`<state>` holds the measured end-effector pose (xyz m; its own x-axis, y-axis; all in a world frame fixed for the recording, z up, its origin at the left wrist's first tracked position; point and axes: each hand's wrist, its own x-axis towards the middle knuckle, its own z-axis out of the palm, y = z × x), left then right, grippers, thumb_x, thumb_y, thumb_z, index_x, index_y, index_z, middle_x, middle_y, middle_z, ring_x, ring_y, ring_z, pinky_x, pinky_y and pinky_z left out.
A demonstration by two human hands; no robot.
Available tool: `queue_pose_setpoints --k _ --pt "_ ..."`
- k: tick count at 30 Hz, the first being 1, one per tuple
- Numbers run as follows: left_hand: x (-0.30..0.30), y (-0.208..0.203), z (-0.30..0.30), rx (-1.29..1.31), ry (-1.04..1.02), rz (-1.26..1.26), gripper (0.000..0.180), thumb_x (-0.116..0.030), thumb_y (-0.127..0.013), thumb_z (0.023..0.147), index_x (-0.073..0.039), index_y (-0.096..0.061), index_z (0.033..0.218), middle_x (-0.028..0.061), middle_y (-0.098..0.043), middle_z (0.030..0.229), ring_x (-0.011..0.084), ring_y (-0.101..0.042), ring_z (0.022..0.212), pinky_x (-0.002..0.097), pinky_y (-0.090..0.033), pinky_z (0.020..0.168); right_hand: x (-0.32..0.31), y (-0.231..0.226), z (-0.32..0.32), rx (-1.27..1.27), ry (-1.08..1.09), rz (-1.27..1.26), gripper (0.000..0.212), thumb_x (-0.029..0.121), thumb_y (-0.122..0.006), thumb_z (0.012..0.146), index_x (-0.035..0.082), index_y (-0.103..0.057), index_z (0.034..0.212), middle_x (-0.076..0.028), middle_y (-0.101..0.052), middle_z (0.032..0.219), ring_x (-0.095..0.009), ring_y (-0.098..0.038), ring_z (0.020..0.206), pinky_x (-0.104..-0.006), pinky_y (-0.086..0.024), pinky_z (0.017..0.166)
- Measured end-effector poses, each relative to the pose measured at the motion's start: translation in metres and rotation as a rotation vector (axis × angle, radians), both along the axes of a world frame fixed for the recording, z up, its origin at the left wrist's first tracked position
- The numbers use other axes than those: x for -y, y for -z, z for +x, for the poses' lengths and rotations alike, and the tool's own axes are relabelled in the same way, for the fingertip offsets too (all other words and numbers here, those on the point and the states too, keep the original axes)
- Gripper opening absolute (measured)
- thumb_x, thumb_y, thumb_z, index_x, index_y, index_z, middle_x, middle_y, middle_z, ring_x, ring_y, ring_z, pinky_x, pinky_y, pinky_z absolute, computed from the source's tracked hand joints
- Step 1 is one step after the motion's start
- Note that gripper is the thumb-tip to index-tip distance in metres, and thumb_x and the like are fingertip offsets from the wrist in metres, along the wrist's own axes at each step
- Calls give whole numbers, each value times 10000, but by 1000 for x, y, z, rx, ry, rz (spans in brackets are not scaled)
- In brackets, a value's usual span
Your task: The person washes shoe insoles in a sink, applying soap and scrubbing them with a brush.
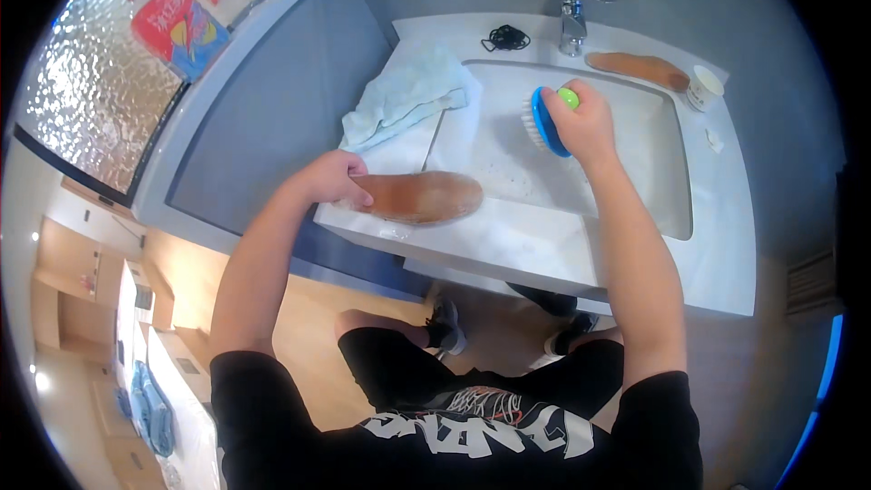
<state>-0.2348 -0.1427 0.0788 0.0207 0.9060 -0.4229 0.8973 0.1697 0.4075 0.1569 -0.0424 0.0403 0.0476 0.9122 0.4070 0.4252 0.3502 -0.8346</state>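
My left hand (334,180) grips one end of a brown shoe insole (422,197), which lies on the counter along the sink's near left edge. Pale suds or wet marks show on its surface. Over the sink basin (490,159), my right hand (583,123) is closed round a scrub brush (548,123) with a blue body, a green part on top and white bristles. The bristles face left, apart from the insole. A second brown insole (640,69) rests behind the basin, right of the faucet.
A chrome faucet (572,25) stands at the back, with a black bundle of laces or cord (505,38) to its left. A pale green towel (408,95) lies on the left counter. At the back right are a white paper cup (704,88) and a crumpled white scrap (714,140).
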Motion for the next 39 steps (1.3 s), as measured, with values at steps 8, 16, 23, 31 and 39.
queue_pose_setpoints --k 8,16,23,31,39 --pt "-23 -9 48 107 171 544 272 -31 -800 739 -47 -528 726 36 -632 862 138 -595 800 296 -473 668 4 -12 20 -110 131 98 418 423 -704 822 10 -669 883 -213 -683 791 -377 -656 747 -423 -518 705" --pt "-50 38 160 -164 300 764 248 -56 -559 900 -24 -527 1144 209 -671 1125 422 -625 1045 480 -519 871 7 -27 44 -323 240 216 358 363 -720 837 15 -641 846 -172 -668 746 -316 -646 692 -392 -509 668" --pt "-99 86 194 -164 524 637 439 -100 -442 954 -120 -471 1391 206 -608 1140 424 -594 1055 473 -471 930 1 -29 45 -320 287 169 358 363 -723 831 13 -652 854 -186 -682 770 -348 -672 715 -407 -519 668" --pt "-131 90 244 -687 959 268 521 -358 -622 889 -414 -518 1397 149 -573 1266 332 -585 1101 482 -456 946 -3 -16 41 -233 304 94 368 377 -725 816 18 -661 868 -196 -689 771 -368 -675 725 -418 -523 667" --pt "-174 168 232 -344 808 347 378 -362 -632 879 -89 -711 1128 205 -677 1158 375 -656 1050 468 -514 894 -7 -12 33 -237 299 121 352 360 -728 818 18 -658 862 -196 -682 752 -375 -673 720 -418 -524 658"
